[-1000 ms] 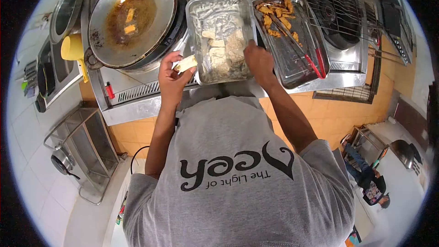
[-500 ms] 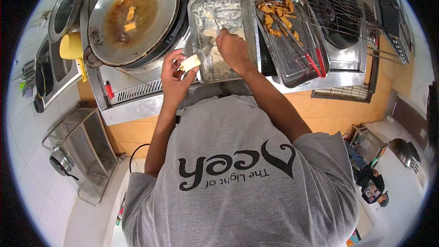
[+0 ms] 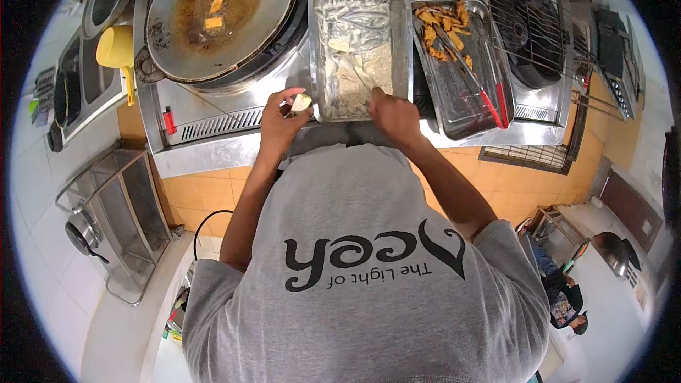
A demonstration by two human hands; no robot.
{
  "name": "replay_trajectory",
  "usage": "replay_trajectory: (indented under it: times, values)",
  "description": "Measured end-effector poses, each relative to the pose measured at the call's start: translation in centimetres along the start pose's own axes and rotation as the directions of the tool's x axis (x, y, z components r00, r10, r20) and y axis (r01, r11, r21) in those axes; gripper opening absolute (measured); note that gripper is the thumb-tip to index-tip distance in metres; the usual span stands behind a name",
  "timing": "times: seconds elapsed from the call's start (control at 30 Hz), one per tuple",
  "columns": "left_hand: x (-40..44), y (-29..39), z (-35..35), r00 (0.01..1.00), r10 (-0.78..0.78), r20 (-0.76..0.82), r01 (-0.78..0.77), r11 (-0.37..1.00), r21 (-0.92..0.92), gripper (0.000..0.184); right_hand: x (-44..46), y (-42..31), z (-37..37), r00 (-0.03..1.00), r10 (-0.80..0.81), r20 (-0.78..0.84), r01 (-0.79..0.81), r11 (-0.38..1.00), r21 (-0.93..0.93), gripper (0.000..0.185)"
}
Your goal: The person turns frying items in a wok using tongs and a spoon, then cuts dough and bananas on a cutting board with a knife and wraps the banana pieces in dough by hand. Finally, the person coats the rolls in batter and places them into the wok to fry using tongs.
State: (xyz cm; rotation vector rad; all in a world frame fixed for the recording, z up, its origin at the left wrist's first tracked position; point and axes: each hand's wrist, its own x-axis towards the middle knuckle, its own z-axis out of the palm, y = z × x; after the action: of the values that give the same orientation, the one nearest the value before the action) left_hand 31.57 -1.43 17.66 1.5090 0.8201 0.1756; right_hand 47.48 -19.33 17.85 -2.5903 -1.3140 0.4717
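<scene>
My left hand [image 3: 282, 119] pinches a pale yellow block of food [image 3: 301, 103] just left of the batter tray. That metal tray [image 3: 318, 57] holds wet white batter toward the far end and a floury, lumpy mix nearer me. A pale piece [image 3: 340, 45] lies in the batter. Over the tray's near right corner, my right hand [image 3: 394, 119] is closed around the handle of a thin metal utensil [image 3: 363, 76]; its tip reaches into the mix, and whether it is a fork or a spoon cannot be made out.
A large wok [image 3: 167, 25] with brown oil and two fried pieces [image 3: 214, 23] sits at left. Right of the batter tray, a second tray [image 3: 461, 124] holds fried pieces [image 3: 443, 25] and red-handled tongs [image 3: 482, 96]. A wire rack [image 3: 528, 21] stands farther right. A person [image 3: 564, 291] is in the background.
My right hand has drawn back from the tray's middle to its near right corner with the utensil. The block in my left hand has turned end-on. The whole view has shifted slightly.
</scene>
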Motion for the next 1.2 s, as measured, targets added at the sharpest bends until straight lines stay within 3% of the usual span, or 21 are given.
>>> replay_trajectory:
  times: [0.1,0.23,0.37,0.5,0.63,0.8,0.9,1.0,1.2]
  values:
    - [-0.3,0.8,0.4,1.0,-0.028,0.009,0.028,1.0,0.003,0.04,0.5,-0.4,1.6,0.994,-0.015,-0.104,0.021,0.998,0.057,0.012]
    - [-0.3,2.4,0.4,0.963,-0.266,0.035,0.268,0.962,-0.055,0.037,0.5,-1.5,2.0,0.997,0.019,-0.069,-0.02,1.0,-0.016,0.012]
    - [-0.2,0.6,0.2,0.983,-0.183,0.022,0.184,0.957,-0.224,0.036,-1.0,-2.0,2.7,0.998,0.023,-0.055,-0.021,0.999,0.029,0.013]
    - [-0.6,0.4,0.1,0.959,-0.278,0.054,0.278,0.887,-0.368,0.034,-2.0,-2.9,3.1,0.997,0.045,-0.056,-0.038,0.993,0.115,0.016]
    - [-0.5,0.2,-0.7,0.915,-0.353,0.195,0.396,0.697,-0.598,0.029,-1.8,-4.4,3.2,0.992,0.122,-0.007,-0.119,0.973,0.198,0.019]
    - [-0.9,1.0,-1.3,0.918,-0.278,0.283,0.396,0.592,-0.702,0.027,-2.0,-5.6,2.0,0.963,0.265,-0.038,-0.25,0.94,0.233,0.02]
    - [-1.3,1.4,-1.6,0.922,-0.27,0.277,0.386,0.594,-0.706,0.028,-1.0,-4.7,2.7,0.961,0.27,-0.056,-0.265,0.96,0.088,0.017]
    - [-1.5,1.5,-2.0,0.927,-0.263,0.268,0.374,0.585,-0.72,0.028,-0.2,-4.5,3.1,0.976,0.186,-0.115,-0.177,0.981,0.078,0.015]
    - [-1.8,0.8,-3.4,0.939,-0.218,0.265,0.343,0.606,-0.718,0.028,-2.2,-6.5,5.1,0.974,0.161,-0.16,-0.166,0.986,-0.015,0.014]
